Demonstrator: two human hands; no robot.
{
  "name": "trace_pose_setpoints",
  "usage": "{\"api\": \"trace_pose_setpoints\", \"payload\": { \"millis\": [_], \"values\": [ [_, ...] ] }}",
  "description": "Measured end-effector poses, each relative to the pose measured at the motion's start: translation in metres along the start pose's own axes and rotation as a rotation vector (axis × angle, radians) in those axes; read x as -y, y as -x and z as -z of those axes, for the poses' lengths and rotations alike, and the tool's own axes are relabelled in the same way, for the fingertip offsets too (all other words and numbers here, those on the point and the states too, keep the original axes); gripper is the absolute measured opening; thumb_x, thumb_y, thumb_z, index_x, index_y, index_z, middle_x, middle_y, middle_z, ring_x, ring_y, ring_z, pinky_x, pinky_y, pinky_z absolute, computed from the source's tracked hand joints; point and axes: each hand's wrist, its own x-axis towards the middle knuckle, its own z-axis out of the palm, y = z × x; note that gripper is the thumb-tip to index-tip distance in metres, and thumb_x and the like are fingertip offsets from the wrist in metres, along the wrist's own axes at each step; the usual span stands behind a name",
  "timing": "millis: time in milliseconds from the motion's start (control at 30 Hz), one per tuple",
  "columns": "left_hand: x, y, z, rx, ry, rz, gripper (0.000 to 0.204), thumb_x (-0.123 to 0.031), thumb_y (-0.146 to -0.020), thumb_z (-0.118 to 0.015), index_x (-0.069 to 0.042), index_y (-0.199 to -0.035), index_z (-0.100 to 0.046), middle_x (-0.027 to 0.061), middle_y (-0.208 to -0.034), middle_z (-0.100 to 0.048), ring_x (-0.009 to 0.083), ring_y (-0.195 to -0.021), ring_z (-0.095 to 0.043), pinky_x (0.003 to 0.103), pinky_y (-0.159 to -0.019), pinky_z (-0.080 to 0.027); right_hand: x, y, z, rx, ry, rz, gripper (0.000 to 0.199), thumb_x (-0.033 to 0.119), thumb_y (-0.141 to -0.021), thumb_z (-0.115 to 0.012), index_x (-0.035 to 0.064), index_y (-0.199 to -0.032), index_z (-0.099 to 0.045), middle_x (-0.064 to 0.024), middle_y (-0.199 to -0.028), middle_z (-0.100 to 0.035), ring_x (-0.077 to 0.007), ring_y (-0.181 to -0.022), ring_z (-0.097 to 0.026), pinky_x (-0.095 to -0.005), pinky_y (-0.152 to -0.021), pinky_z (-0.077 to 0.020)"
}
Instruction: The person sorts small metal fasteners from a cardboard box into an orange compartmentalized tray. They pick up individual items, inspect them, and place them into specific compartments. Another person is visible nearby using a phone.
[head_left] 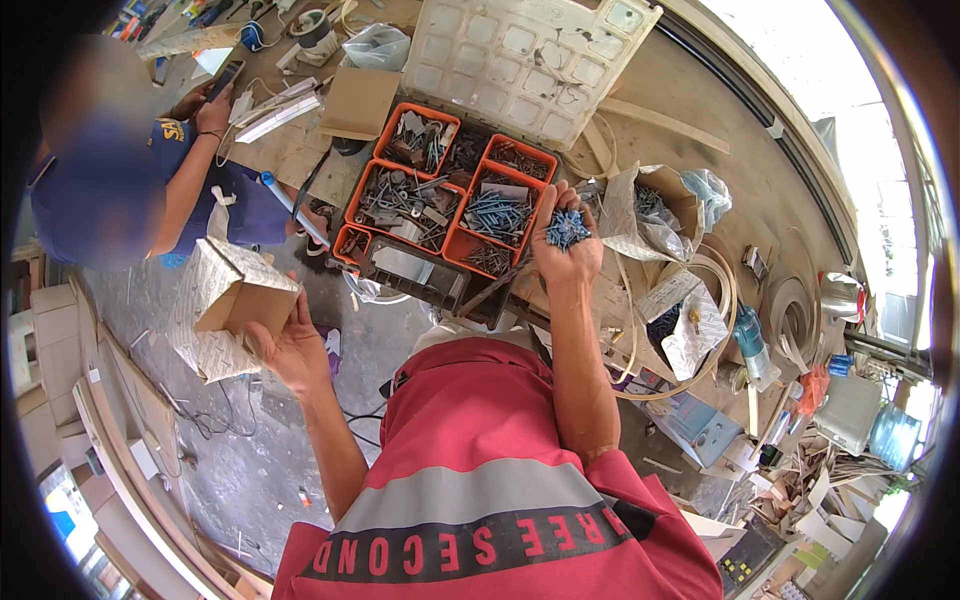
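Note:
My left hand grips a white printed cardboard box, its open mouth and brown inside turned toward me. The thumb lies along the box's edge, with the fingers against its side. In the cupped palm of my right hand rests a small heap of bluish metal screws. That hand is held over the right edge of a black organizer case with orange bins. More long bluish screws fill one bin beside it; mixed metal fittings lie in the larger bin.
The case's clear lid stands raised at the back. Two open boxes of hardware and coiled edging strip lie on the wooden bench to the right. A person in blue with a phone is at the left.

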Motion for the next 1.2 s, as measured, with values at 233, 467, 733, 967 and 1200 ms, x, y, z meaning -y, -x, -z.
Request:
{"api": "trace_pose_setpoints", "payload": {
  "millis": [233,467,733,967,1200],
  "values": [
    [0.0,0.002,0.032,-0.069,0.042,0.032,0.076,-0.046,-0.099,-0.062,-0.004,-0.155,-0.033,0.0184,-0.153,-0.045,0.0419,-0.136,-0.049,0.047,-0.113,-0.047,0.002,0.005,0.016,-0.016,-0.058,-0.037,0.024,0.014,-0.098,-0.044,-0.0031,-0.088,-0.057,-0.0154,-0.089,-0.065,-0.0337,-0.097,-0.068,-0.0496,-0.095,-0.0602],
    [0.0,-0.001,0.046,-0.094,0.078,0.091,0.072,-0.044,-0.101,-0.06,-0.005,-0.155,-0.034,0.018,-0.153,-0.046,0.0423,-0.135,-0.051,0.047,-0.112,-0.048,0.009,0.027,0.023,0.054,-0.128,-0.108,0.017,0.015,-0.093,-0.054,0.0017,-0.084,-0.062,-0.0112,-0.084,-0.067,-0.0274,-0.089,-0.067,-0.0428,-0.083,-0.0627],
    [0.003,-0.013,0.061,-0.107,0.08,0.137,0.068,-0.043,-0.102,-0.059,-0.004,-0.154,-0.037,0.0185,-0.147,-0.052,0.0431,-0.129,-0.056,0.047,-0.106,-0.053,-0.015,0.04,0.031,0.017,-0.032,-0.019,0.017,0.017,-0.092,-0.056,0.0057,-0.079,-0.057,-0.0058,-0.077,-0.06,-0.0209,-0.076,-0.061,-0.033,-0.063,-0.0553],
    [0.0,-0.02,0.063,-0.123,0.032,0.171,0.068,-0.043,-0.102,-0.06,-0.002,-0.152,-0.039,0.0194,-0.146,-0.053,0.043,-0.129,-0.056,0.045,-0.106,-0.053,-0.021,0.032,0.034,0.071,-0.073,-0.023,0.018,0.018,-0.093,-0.055,0.0066,-0.079,-0.055,-0.0043,-0.074,-0.056,-0.0191,-0.07,-0.057,-0.0301,-0.055,-0.0493],
    [-0.007,-0.025,0.075,-0.162,-0.001,0.19,0.068,-0.044,-0.102,-0.059,-0.002,-0.151,-0.04,0.019,-0.146,-0.053,0.0422,-0.13,-0.056,0.046,-0.107,-0.052,-0.03,0.027,0.035,0.074,0.059,0.112,0.025,0.023,-0.097,-0.049,0.0062,-0.078,-0.052,-0.0051,-0.072,-0.053,-0.0186,-0.062,-0.051,-0.0289,-0.048,-0.0406]
  ]
}}
